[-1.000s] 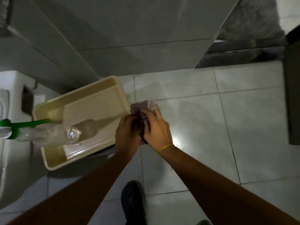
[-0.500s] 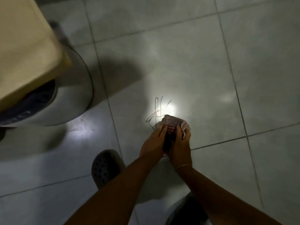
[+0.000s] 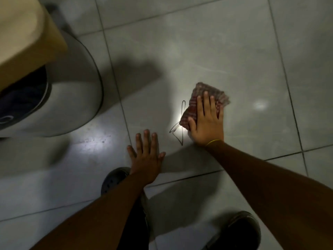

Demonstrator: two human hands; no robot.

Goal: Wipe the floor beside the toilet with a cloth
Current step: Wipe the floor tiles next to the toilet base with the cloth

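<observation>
At about ten o'clock in our view we see a beige tray (image 3: 27, 33) resting over the pale rounded toilet (image 3: 75, 91), whose curved body reaches toward nine o'clock and throws a wide shadow across the grey tiled floor (image 3: 207, 51). Just below it, near eight o'clock, a patch of glare lies on a tile. Toward the centre, at roughly six to seven o'clock, our left hand (image 3: 146, 160) lies flat on the floor, palm down, fingers spread apart and clamped on nothing; its forearm runs down to the lower left edge. Under that forearm we make out a dark perforated clog (image 3: 112, 179) on the left foot. Between our two hands a thin dark scribble mark (image 3: 177, 130) loops over the tile, crossed by a bright reflection. At about two o'clock from the left hand, our right hand (image 3: 207, 123) presses down with fingers extended on the cloth (image 3: 214, 94), a reddish checked rag spread on the floor well apart from the toilet; the palm pins the cloth flat rather than closing round it, and the cloth's far edge shows beyond the fingertips. A thin yellow band (image 3: 213, 141) circles that wrist. At five o'clock, near the lower right edge, we see a second dark shoe (image 3: 241, 231) beneath the right forearm.
</observation>
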